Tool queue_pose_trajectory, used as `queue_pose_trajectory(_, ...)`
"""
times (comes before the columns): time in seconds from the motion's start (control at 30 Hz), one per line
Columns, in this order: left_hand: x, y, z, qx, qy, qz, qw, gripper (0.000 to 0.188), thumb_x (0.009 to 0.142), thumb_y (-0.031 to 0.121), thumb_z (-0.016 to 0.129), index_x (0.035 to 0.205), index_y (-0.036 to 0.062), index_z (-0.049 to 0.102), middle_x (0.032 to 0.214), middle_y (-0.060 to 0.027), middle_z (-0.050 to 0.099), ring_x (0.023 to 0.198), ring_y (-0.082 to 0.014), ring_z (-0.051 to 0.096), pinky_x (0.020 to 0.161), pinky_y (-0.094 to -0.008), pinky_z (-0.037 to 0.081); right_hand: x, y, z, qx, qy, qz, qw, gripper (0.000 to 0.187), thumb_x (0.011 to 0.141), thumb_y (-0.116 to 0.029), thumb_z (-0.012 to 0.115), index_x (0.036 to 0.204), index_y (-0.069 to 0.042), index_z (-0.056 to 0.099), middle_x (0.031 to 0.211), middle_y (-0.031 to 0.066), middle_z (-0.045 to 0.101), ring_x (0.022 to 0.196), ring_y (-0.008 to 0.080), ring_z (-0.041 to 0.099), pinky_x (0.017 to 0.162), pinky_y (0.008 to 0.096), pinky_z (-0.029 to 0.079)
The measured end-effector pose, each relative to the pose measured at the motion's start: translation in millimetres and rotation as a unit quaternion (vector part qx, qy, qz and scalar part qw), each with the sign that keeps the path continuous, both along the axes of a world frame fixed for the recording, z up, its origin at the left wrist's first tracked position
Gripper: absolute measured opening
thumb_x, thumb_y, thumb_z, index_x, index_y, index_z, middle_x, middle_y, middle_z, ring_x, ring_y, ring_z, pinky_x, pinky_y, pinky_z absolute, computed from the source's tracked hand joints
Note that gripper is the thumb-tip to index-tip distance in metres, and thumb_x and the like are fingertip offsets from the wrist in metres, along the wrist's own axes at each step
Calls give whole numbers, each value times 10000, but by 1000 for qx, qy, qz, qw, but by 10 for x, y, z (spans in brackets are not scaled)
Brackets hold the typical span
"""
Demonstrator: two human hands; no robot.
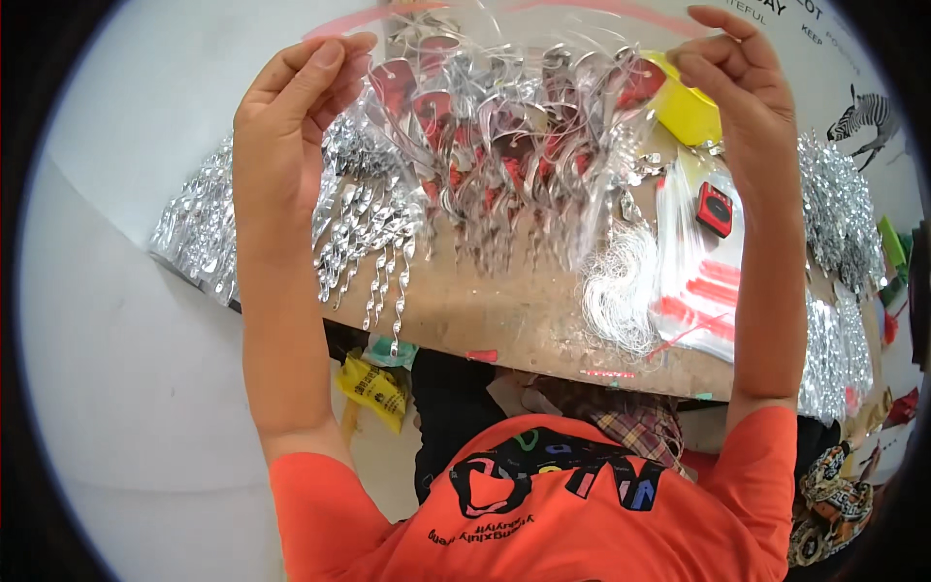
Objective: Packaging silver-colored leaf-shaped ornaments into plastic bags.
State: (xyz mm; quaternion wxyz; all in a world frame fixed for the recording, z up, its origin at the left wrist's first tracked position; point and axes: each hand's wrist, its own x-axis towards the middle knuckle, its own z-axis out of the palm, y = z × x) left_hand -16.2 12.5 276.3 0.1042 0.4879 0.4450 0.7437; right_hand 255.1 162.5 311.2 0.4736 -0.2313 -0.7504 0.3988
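Note:
A clear plastic bag [596, 209] with a pinkish-red strip along its top edge is held up over the table, stretched between my hands. My left hand [301, 102] pinches it near the upper left corner, thumb against fingers. At the opposite upper corner, my right hand [739, 82] is closed on it in the same way. Through the plastic show silver twisted spirals [475, 184] with red pieces and thin pale strings, partly blurred. Below the bag, more silver spirals [388, 262] hang together on the table beside my left forearm.
On the brown table [465, 310] lie a coil of white string [621, 291], a stack of clear bags with red strips [713, 296] and a small red-and-black device [715, 210]. A yellow container [687, 112] stands behind. Silver tinsel heaps [199, 228] flank both sides.

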Motion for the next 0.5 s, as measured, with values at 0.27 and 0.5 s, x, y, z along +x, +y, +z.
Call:
queue_pose_trajectory(0.27, -53, 252, -156, -57, -19, 8, 998, 135, 883, 165, 642, 954, 55, 676, 904, -24, 701, 844, -69, 612, 760, -218, 451, 60, 430, -329, 133, 74, 68, 986, 359, 870, -45, 602, 1220, -6, 535, 840, -7, 589, 839, 72, 552, 806, 213, 416)
queue_pose_trajectory(0.5, -102, 353, -210, -105, 37, 42, 993, 138, 881, 180, 629, 929, 64, 685, 863, -5, 690, 810, -57, 586, 737, -217, 416, 27, 611, -392, 128, 25, 85, 988, 352, 861, -63, 615, 1205, -34, 544, 851, -4, 591, 820, 67, 547, 798, 199, 412)
